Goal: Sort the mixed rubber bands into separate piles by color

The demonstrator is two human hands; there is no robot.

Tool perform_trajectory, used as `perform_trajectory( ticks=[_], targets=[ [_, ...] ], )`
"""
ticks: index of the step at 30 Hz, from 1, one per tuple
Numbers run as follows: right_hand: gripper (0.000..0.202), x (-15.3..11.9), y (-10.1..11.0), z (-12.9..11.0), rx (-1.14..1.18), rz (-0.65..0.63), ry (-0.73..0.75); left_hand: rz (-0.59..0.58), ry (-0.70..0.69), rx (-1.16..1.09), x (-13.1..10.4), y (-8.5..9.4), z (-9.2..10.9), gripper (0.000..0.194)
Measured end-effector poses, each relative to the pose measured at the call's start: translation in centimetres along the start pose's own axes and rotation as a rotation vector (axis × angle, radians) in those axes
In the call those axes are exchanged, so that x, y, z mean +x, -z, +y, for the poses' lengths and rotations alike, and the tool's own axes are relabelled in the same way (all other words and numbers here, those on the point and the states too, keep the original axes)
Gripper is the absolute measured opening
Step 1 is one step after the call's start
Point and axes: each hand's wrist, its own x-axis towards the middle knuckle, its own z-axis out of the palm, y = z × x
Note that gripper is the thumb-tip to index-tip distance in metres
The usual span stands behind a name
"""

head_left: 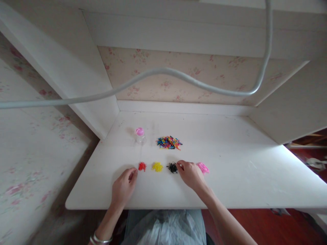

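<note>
Small rubber bands lie in separate heaps on the white desk: a red pile (142,166), a yellow pile (157,166), a black pile (172,167) and a pink pile (203,167). Behind them is a larger heap of mixed-colour rubber bands (169,142). My left hand (124,186) rests just left of the red pile, fingers curled together; what they hold, if anything, is hidden. At the right edge of the black pile, my right hand (190,174) has its thumb and forefinger pinched together. Anything between those fingertips is too small to make out. The pink pile is partly behind this hand.
A small clear bottle with a pink cap (140,135) stands left of the mixed heap. A white cable (163,71) crosses the view high up, near the camera. Side panels (293,102) and a back ledge (184,107) bound the desk (245,177).
</note>
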Motion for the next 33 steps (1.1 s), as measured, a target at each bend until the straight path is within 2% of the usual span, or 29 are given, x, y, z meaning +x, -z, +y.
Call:
perform_trajectory(
  ticks=[5,8,11,15,20,24,28,33],
  targets=[
    [0.032,-0.9,-0.3,0.4,-0.026,0.003,-0.002,-0.004,-0.007,0.018,-0.1,0.1,0.2,0.028],
    [0.032,-1.0,-0.2,0.4,-0.018,0.009,0.009,0.005,-0.015,-0.046,0.3,0.5,0.8,0.03],
    [0.033,-1.3,0.2,0.6,0.004,0.028,0.005,-0.015,-0.036,-0.111,1.1,1.1,2.2,0.031],
    [0.034,-2.3,0.7,1.9,0.11,0.096,-0.003,-0.133,-0.154,-0.084,2.9,1.1,5.0,0.028],
    [0.036,-4.3,-0.6,5.0,0.317,0.218,-0.074,-0.246,-0.233,0.11,5.7,-0.7,8.1,0.022],
    [0.04,-6.0,-2.3,7.8,0.385,0.296,-0.178,-0.264,-0.253,0.211,8.0,-2.5,9.7,0.022],
    [0.043,-6.8,-3.2,9.8,0.397,0.326,-0.231,-0.268,-0.248,0.264,9.5,-4.1,10.6,0.023],
    [0.045,-6.6,-3.6,10.1,0.352,0.337,-0.203,-0.269,-0.243,0.312,10.1,-5.2,10.8,0.025]
  ],
)
